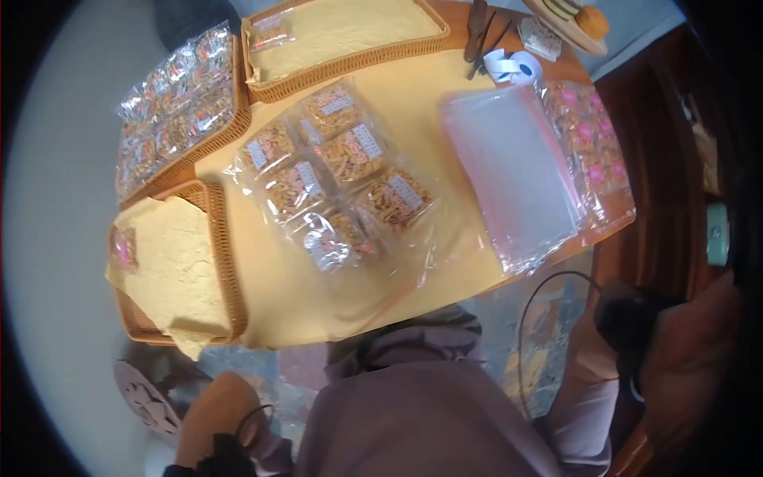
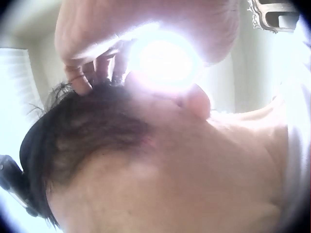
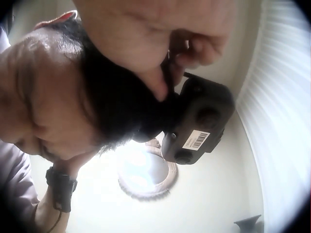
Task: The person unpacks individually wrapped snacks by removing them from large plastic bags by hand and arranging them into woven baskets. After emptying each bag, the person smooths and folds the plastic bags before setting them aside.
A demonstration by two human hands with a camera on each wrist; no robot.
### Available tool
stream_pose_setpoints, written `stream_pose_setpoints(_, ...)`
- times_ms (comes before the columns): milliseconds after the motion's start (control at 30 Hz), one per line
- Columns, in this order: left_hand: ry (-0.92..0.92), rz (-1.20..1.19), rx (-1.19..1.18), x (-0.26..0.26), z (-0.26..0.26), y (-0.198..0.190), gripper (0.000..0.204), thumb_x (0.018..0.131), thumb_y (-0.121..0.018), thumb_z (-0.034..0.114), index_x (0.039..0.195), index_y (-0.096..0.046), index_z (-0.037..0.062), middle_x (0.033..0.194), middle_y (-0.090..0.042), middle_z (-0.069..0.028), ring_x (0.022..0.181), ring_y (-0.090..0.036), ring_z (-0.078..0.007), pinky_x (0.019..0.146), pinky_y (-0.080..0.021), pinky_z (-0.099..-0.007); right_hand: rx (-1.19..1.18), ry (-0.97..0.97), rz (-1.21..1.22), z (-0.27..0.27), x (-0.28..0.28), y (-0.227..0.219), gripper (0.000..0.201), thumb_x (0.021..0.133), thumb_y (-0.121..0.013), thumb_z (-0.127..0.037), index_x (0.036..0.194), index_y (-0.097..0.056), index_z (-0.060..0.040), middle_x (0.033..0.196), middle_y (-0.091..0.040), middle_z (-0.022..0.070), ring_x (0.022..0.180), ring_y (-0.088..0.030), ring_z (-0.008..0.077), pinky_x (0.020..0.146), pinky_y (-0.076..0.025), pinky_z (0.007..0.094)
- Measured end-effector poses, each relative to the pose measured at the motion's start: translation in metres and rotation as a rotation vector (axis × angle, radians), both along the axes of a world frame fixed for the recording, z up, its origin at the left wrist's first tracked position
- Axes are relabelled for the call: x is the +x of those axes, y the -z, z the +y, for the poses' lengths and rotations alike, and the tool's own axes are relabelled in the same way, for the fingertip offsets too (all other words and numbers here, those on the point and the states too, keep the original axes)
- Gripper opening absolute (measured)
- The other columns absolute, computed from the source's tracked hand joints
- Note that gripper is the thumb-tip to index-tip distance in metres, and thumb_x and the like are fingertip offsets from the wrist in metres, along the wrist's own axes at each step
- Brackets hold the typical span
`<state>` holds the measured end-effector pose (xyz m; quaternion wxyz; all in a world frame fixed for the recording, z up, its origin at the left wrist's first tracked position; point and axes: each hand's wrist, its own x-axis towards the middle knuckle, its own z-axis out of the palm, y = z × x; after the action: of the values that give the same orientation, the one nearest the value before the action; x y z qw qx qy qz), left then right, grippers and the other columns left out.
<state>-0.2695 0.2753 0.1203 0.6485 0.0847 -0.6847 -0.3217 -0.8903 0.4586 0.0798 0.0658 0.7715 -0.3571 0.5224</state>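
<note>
In the left wrist view, the left hand (image 2: 141,24) touches the dark hair (image 2: 92,121) at the side of the head with its fingers; glare hides part of it. The right hand (image 3: 160,34) pinches a dark strap or mount beside the black head camera (image 3: 199,119) in the right wrist view. Neither hand is clearly visible in the head view; a blurred forearm (image 1: 691,358) shows at the right. Several snack packs (image 1: 350,155) with white labels lie in rows on the table, in a large clear bag (image 1: 397,258).
Lined wicker baskets (image 1: 350,60) stand at the back and left, each with one pack inside. More packs (image 1: 171,111) fill the back-left basket. A stack of clear bags (image 1: 517,167) lies at the right, beside pink-labelled packs (image 1: 592,131). Tape (image 1: 517,68) and tools (image 1: 477,36) are behind.
</note>
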Motion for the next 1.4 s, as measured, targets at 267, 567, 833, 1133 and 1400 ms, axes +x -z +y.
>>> stream_pose_setpoints(267, 0.012, 0.070, 0.029, 0.005, 0.012, -0.003, 0.023, 0.101, -0.063, 0.018, 0.106, -0.070, -0.0028, 0.102, -0.073, -0.0186, 0.098, -0.070, -0.0318, 0.084, -0.057, -0.0408, 0.061, 0.005, -0.045, 0.023, -0.093, -0.002, 0.037, 0.097, -0.066, -0.022, 0.128, -0.063, -0.0025, 0.104, -0.059, 0.0141, 0.097, -0.054, 0.0273, 0.083, -0.047, 0.0417)
stream_pose_setpoints(567, -0.020, 0.273, -0.028, -0.021, 0.032, 0.014, 0.022, 0.102, -0.061, 0.017, 0.102, -0.071, -0.0030, 0.100, -0.074, -0.0186, 0.097, -0.070, -0.0328, 0.083, -0.056, -0.0420, 0.054, -0.032, 0.034, -0.086, 0.037, -0.027, 0.037, 0.097, -0.066, -0.022, 0.127, -0.064, -0.0025, 0.103, -0.058, 0.0130, 0.097, -0.053, 0.0265, 0.084, -0.046, 0.0409)
stream_pose_setpoints(833, 0.325, 0.804, 0.891, -0.022, 0.063, 0.115, 0.048, 0.103, -0.060, 0.018, 0.140, -0.039, -0.0050, 0.090, -0.055, -0.0071, 0.071, -0.055, -0.0107, 0.053, -0.050, -0.0248, 0.137, -0.063, 0.019, -0.138, 0.072, -0.031, 0.036, 0.096, -0.067, -0.022, 0.127, -0.064, -0.0025, 0.103, -0.058, 0.0121, 0.097, -0.052, 0.0257, 0.085, -0.045, 0.0401)
stream_pose_setpoints(1133, 0.320, 0.851, 1.276, -0.067, -0.016, 0.134, 0.016, 0.105, -0.055, 0.009, 0.119, -0.061, 0.0042, 0.090, -0.058, -0.0034, 0.077, -0.054, -0.0153, 0.067, -0.046, -0.0280, -0.015, -0.155, -0.156, -0.202, 0.267, -0.014, 0.036, 0.094, -0.069, -0.019, 0.125, -0.065, -0.0014, 0.100, -0.056, 0.0099, 0.093, -0.050, 0.0222, 0.082, -0.043, 0.0361)
stream_pose_setpoints(1400, 0.400, 0.866, 1.315, -0.070, -0.027, 0.138, 0.016, 0.103, -0.054, 0.009, 0.116, -0.062, 0.0017, 0.079, -0.049, -0.0003, 0.072, -0.047, -0.0132, 0.061, -0.041, -0.0259, 0.654, -0.186, -0.540, -0.190, 0.308, 0.087, 0.032, 0.078, -0.073, 0.012, 0.108, -0.068, 0.0031, 0.085, -0.062, 0.0057, 0.073, -0.050, 0.0127, 0.063, -0.039, 0.0248)
